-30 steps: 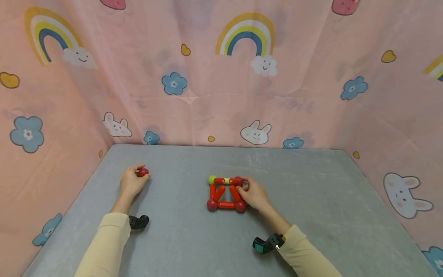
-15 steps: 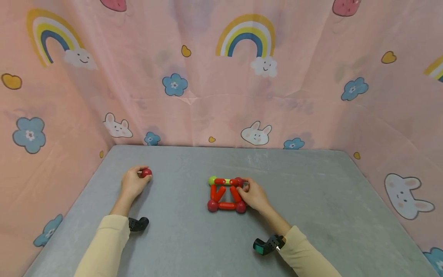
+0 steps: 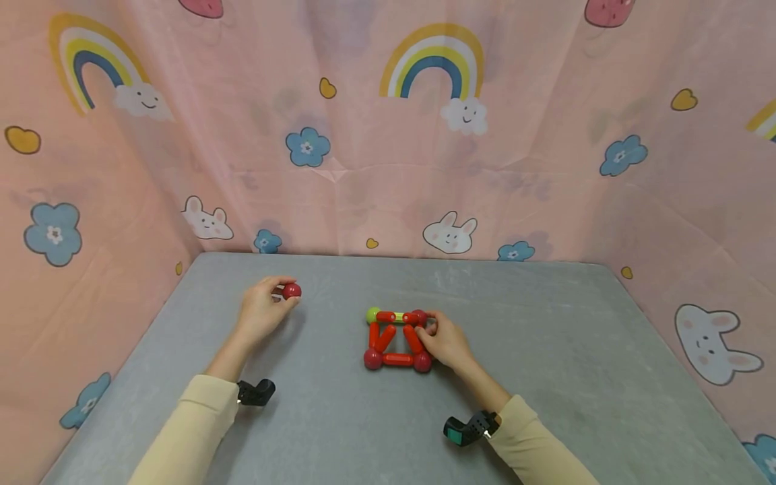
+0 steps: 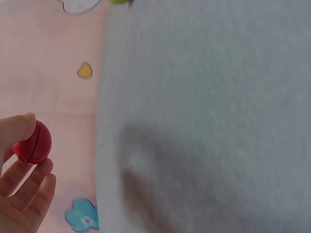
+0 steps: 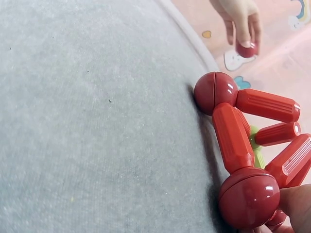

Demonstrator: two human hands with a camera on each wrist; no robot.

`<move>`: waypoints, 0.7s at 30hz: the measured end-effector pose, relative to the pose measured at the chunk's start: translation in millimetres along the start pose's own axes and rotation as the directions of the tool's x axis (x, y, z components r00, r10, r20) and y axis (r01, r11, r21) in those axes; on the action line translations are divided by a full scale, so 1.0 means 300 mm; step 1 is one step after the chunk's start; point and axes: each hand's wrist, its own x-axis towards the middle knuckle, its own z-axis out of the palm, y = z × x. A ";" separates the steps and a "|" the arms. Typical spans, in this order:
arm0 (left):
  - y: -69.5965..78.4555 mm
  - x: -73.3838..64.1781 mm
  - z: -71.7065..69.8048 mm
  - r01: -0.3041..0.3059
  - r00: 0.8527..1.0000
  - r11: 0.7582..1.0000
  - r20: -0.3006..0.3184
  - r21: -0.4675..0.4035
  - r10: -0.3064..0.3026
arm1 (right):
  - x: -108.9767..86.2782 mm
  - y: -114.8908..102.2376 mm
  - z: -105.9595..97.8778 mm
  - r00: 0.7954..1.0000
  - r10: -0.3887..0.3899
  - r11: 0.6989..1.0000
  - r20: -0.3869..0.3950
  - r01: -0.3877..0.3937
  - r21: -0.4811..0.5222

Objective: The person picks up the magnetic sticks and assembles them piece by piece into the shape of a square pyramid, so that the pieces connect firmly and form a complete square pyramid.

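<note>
My left hand [image 3: 265,308] pinches a red ball [image 3: 292,291] between thumb and fingers, above the table's left part. In the left wrist view a seam runs round this ball [image 4: 38,143]. My right hand [image 3: 447,340] holds the right side of a magnetic-stick frame [image 3: 397,360] at mid-table. Red balls mark three of the frame's corners and a green ball [image 3: 373,315] the far left one. Red sticks join the balls, and a yellow-green stick [image 3: 398,317] lies along the far side. Two slanted red sticks [image 5: 270,105] rise from the near balls with free ends.
The grey cloth-covered table [image 3: 545,350] reaches back to a pink printed curtain [image 3: 364,188], which also hangs along both sides. Each wrist wears a black camera band [image 3: 470,428].
My left hand has moved right and slightly away from me with the red ball, lifting from its earlier spot. The right hand and the frame have stayed in place.
</note>
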 end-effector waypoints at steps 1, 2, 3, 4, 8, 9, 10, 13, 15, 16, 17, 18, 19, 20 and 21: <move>0.014 0.001 0.006 -0.010 1.000 1.000 0.006 -0.009 0.010 | -0.001 0.000 0.000 1.000 -0.002 1.000 0.001 0.002 -0.002; 0.028 0.001 0.012 -0.021 1.000 1.000 0.011 -0.015 0.021 | 0.000 0.000 0.000 1.000 0.002 1.000 0.002 -0.002 -0.001; 0.041 0.001 0.019 -0.035 0.999 0.999 0.016 -0.021 0.036 | 0.000 0.001 -0.001 1.000 0.001 1.000 0.003 -0.001 -0.001; 0.054 0.001 0.027 -0.051 0.999 0.998 0.019 -0.023 0.051 | 0.000 0.000 -0.001 1.000 0.004 1.000 0.004 -0.004 -0.001; 0.102 -0.003 0.062 -0.107 0.993 0.993 0.037 -0.045 0.109 | 0.001 -0.001 -0.004 1.000 0.009 1.000 0.007 -0.009 0.005; 0.114 -0.004 0.070 -0.118 0.992 0.992 0.042 -0.048 0.120 | 0.001 0.000 -0.003 1.000 0.004 1.000 0.006 -0.004 0.001; 0.126 -0.006 0.079 -0.128 0.990 0.990 0.046 -0.054 0.131 | 0.000 0.000 -0.003 1.000 0.003 1.000 0.005 -0.003 0.001; 0.162 -0.012 0.104 -0.161 0.985 0.985 0.057 -0.055 0.164 | -0.001 0.002 -0.001 1.000 -0.002 1.000 0.003 0.002 -0.002; 0.187 -0.016 0.120 -0.190 0.979 0.980 0.068 -0.061 0.194 | -0.001 0.002 -0.001 1.000 -0.002 1.000 0.001 0.002 -0.003; 0.199 -0.017 0.128 -0.206 0.975 0.976 0.075 -0.071 0.211 | 0.000 0.003 -0.001 1.000 0.003 1.000 0.002 -0.003 -0.002; 0.210 -0.019 0.135 -0.220 0.971 0.972 0.080 -0.076 0.226 | 0.000 0.003 0.000 1.000 0.003 1.000 0.002 -0.003 -0.002; 0.221 -0.021 0.144 -0.233 0.967 0.969 0.086 -0.087 0.240 | 0.000 0.002 -0.001 1.000 0.008 1.000 0.003 -0.008 0.000; 0.231 -0.023 0.152 -0.245 0.963 0.965 0.092 -0.099 0.254 | -0.001 0.002 0.000 1.000 0.005 1.000 0.002 -0.005 -0.005; 0.241 -0.025 0.160 -0.254 0.960 0.961 0.096 -0.110 0.264 | -0.001 0.002 0.000 1.000 0.004 1.000 0.001 -0.004 -0.009; 0.250 -0.028 0.169 -0.262 0.957 0.958 0.098 -0.121 0.274 | -0.002 0.001 0.000 1.000 0.003 1.000 0.000 -0.003 -0.011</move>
